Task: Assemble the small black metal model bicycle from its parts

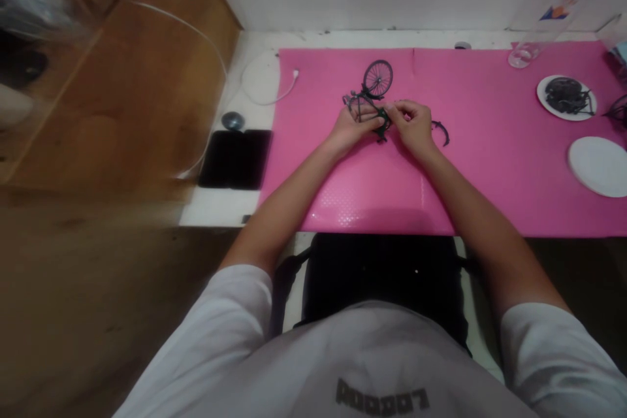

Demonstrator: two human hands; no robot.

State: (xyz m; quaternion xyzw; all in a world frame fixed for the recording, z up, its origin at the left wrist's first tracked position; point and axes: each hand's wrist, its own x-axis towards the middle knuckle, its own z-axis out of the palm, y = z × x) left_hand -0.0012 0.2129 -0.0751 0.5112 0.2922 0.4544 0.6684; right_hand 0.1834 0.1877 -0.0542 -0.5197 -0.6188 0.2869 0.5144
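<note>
A dark model bicycle (361,104) with one spoked wheel (377,79) showing is held over the pink mat. My left hand (349,129) is closed around its frame, thumb on top. At the frame's near right end, the fingers of my right hand (412,125) are pinched together; what they grip is too small and partly hidden. Just right of that hand lies a curved black piece (443,132), shaped like a mudguard.
The pink mat (490,176) covers the table. On the right are a plate of black parts (567,96), a white plate (600,166) and a clear bottle (524,55). Left of the mat lie a black flat case (235,159), a round dark object (232,121) and a white cable (287,93).
</note>
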